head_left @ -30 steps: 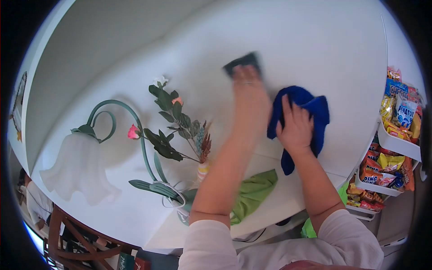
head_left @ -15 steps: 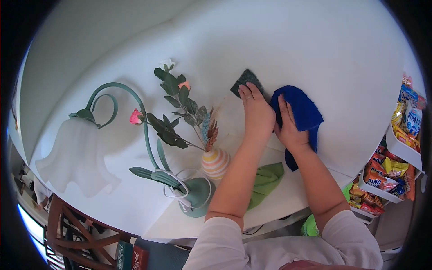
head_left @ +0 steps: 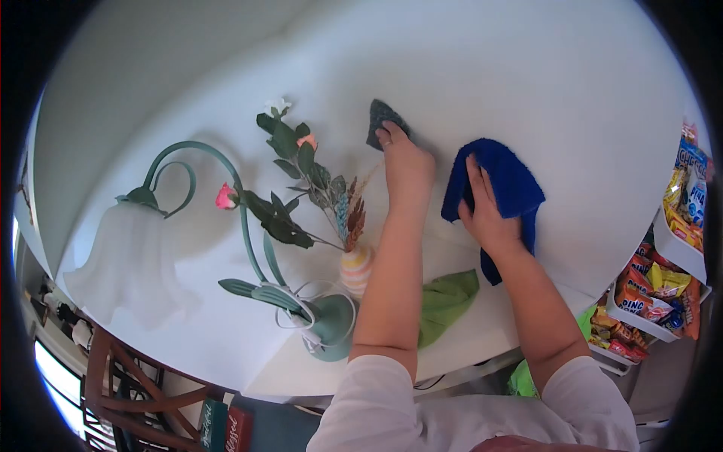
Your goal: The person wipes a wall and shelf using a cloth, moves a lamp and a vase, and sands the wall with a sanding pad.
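Observation:
My left hand (head_left: 407, 164) presses a dark green scouring pad (head_left: 385, 117) against the white surface (head_left: 482, 75), its fingers closed over the pad's lower edge. To the right, my right hand (head_left: 491, 218) is closed on a blue cloth (head_left: 506, 177). The cloth lies against the same surface, with one end hanging down past the wrist. A green cloth (head_left: 449, 305) lies between my forearms. Left of my left forearm stands a striped vase (head_left: 355, 270) with artificial flowers and leaves (head_left: 290, 147).
A green lamp (head_left: 331, 328) with a white frilled shade (head_left: 132, 264) and a wound cord stands at left. White baskets (head_left: 649, 322) of snack packets are at the right. A brown wooden chair (head_left: 113, 377) stands at lower left, beside red and green blocks with lettering.
My left hand has moved left and slightly up with the scouring pad, away from my right hand. My right hand and the blue cloth have barely moved.

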